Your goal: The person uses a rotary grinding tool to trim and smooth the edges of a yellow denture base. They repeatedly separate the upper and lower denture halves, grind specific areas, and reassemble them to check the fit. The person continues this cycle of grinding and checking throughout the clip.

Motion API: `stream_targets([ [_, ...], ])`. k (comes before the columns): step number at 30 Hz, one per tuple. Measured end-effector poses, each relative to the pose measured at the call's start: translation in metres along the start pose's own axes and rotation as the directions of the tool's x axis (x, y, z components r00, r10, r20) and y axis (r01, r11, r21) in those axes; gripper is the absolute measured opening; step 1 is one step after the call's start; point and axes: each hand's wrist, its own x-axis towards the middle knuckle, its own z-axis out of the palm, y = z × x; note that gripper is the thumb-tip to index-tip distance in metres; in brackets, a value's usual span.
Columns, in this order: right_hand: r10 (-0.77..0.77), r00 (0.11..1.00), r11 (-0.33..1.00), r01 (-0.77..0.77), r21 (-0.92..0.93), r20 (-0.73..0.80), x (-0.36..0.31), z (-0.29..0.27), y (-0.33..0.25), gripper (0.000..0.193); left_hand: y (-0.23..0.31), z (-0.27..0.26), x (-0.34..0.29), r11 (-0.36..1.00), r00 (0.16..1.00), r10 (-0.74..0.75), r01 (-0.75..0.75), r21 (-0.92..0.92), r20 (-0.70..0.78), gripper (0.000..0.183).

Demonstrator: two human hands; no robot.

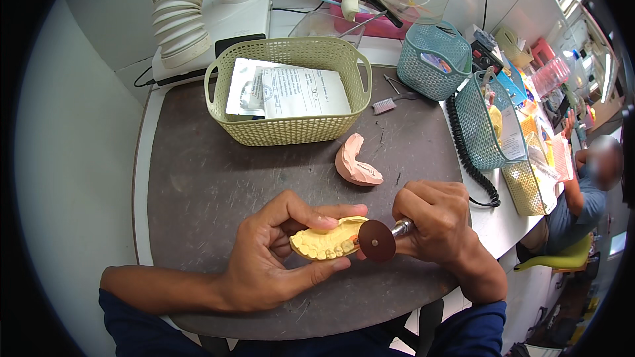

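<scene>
My left hand (278,251) grips a yellow dental cast (324,239), its row of teeth turned toward me. Thumb and fingers press on it from both sides. My right hand (436,225) is wrapped round a metal rotary handpiece (401,227) fitted with a dark brown cutting disc (377,240). The disc overlaps the right end of the cast in view; whether it touches is hidden behind it. A small orange-brown spot shows on the cast beside the disc. Beyond my hands, a pink dental cast (357,165) lies on the dark worktop (218,192).
A green basket (291,129) with papers and a silver pouch stands at the back. Blue baskets (433,59) line the right, beside a coiled black cord (473,165) and a small brush (385,106). A ribbed white hose (178,13) rises back left. Another person (582,192) sits far right.
</scene>
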Motion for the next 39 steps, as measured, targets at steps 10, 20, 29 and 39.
stream_targets([
  [10, -0.015, 1.0, 1.0, 0.015, -0.01, -0.005, 0.0001, 0.0, -0.0004, 0.052, 0.0022, 0.0009, 0.0012, 0.998, 1.0, 0.005, -0.005, 0.056, -0.003, 0.04],
  [20, 0.001, 1.0, 1.0, -0.002, -0.016, -0.025, 0.0005, -0.0002, -0.0012, 0.052, 0.0035, 0.0012, 0.0003, 0.998, 1.0, 0.002, -0.002, 0.057, -0.01, 0.04],
  [29, 0.004, 1.0, 1.0, -0.004, -0.012, -0.014, 0.0002, 0.0, -0.0004, 0.053, 0.0028, 0.0011, -0.0001, 0.998, 1.0, 0.005, -0.005, 0.055, -0.008, 0.04],
  [39, -0.001, 1.0, 1.0, 0.001, -0.01, 0.007, -0.0005, 0.0, -0.0009, 0.052, 0.002, 0.0001, 0.0006, 0.997, 1.0, 0.017, -0.017, 0.069, -0.007, 0.04],
])
